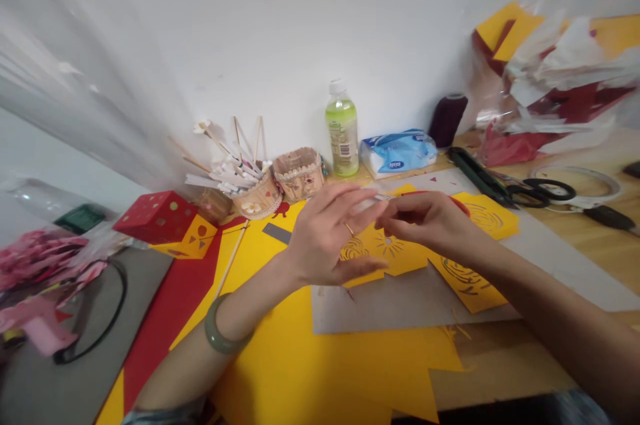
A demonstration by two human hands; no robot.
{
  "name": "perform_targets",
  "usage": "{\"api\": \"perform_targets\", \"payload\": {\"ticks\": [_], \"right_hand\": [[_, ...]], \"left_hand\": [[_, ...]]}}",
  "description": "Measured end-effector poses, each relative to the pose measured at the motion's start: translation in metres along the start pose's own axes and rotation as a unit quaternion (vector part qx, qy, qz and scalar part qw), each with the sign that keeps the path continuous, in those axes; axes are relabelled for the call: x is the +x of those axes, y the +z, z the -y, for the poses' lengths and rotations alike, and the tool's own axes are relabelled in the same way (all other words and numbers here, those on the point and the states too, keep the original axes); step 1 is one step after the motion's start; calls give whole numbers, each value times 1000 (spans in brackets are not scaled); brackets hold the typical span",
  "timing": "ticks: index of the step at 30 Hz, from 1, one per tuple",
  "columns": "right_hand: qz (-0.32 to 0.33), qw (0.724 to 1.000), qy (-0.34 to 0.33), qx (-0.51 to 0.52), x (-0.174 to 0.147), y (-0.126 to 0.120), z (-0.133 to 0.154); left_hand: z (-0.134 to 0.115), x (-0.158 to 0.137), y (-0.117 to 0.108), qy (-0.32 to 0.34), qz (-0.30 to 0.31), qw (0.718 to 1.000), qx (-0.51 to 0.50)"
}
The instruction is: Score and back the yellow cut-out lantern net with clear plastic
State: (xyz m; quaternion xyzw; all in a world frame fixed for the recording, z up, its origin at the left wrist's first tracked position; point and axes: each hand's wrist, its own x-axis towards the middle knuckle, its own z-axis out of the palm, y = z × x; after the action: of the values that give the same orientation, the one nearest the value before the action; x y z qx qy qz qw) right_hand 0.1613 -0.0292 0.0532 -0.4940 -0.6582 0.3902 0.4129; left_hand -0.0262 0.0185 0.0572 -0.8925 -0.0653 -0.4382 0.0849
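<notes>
My left hand (327, 232), with a ring and a green bangle, hovers over the yellow cut paper. Its fingers are stretched out and the thumb stands apart. A small pale object (367, 201) shows by its fingertips; whether the hand touches it is unclear. Close beside it, my right hand (425, 217) has thumb and fingers pinched together. What they hold, if anything, is hidden. Something red shows behind that hand. Beneath the hands, yellow paper pieces with cut-out patterns (390, 248) lie on a grey sheet (370, 312).
Large yellow paper (310, 372) covers the front. A green-capped stapler-like tool (477, 172) and scissors (543, 190) lie right. Behind stand a green drink bottle (342, 132), a tissue pack (399, 150) and stick-filled holders (257, 197). A red box (157, 215) and pink glue gun (40, 325) are left.
</notes>
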Motion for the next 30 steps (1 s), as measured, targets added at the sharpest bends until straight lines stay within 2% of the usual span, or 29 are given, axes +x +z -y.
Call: {"api": "perform_targets", "payload": {"ticks": [3,5,6,8,10,13,16,25,30], "right_hand": [[-13,998,-40,-50,-1,0,6],[-43,996,-64,-55,0,2,9],[-57,995,-69,-49,0,4,10],[-71,996,-59,-17,1,7,9],[-70,997,-16,38,2,10,6],[-71,991,45,104,1,14,0],[-80,987,64,124,2,17,-3],[-71,984,86,138,2,16,-3],[-60,987,44,145,3,16,-8]], "left_hand": [[0,0,-1,-112,40,992,-51],[-3,-1,0,-237,70,964,-103],[-5,-1,1,-311,84,937,-139],[-9,-1,3,-444,99,864,-215],[-13,1,7,-520,90,797,-293],[-17,4,12,-561,47,730,-388],[-20,5,15,-582,20,691,-429],[-25,7,16,-614,-27,647,-451],[-23,10,16,-612,-32,632,-475]]}}
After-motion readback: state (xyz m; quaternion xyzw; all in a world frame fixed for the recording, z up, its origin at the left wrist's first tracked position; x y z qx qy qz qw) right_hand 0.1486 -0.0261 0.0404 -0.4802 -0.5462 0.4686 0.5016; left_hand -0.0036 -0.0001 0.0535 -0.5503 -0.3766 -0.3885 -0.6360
